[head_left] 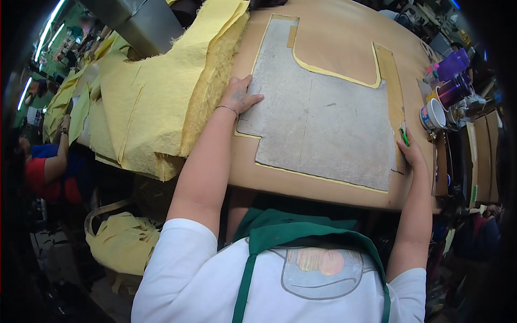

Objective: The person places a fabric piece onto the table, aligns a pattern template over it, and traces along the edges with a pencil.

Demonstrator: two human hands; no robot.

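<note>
A large grey pattern template (328,124) lies flat on the tan tabletop, with a thin yellow fabric edge (339,77) showing along parts of its outline. My left hand (237,97) rests open on the template's left edge, thumb stretched onto the grey surface. At the right side, my right hand (412,151) is closed around a green pen (404,137), beside a tan strip (389,72) that runs along the template. The pen's tip points up and away from me. Some of the right fingers are hidden.
A thick stack of yellow fabric (161,81) stands left of my arm, below a grey metal post (145,27). At the right edge are a white tub (432,116), purple bottles (453,64) and cardboard (482,156). Another person (54,167) works at far left.
</note>
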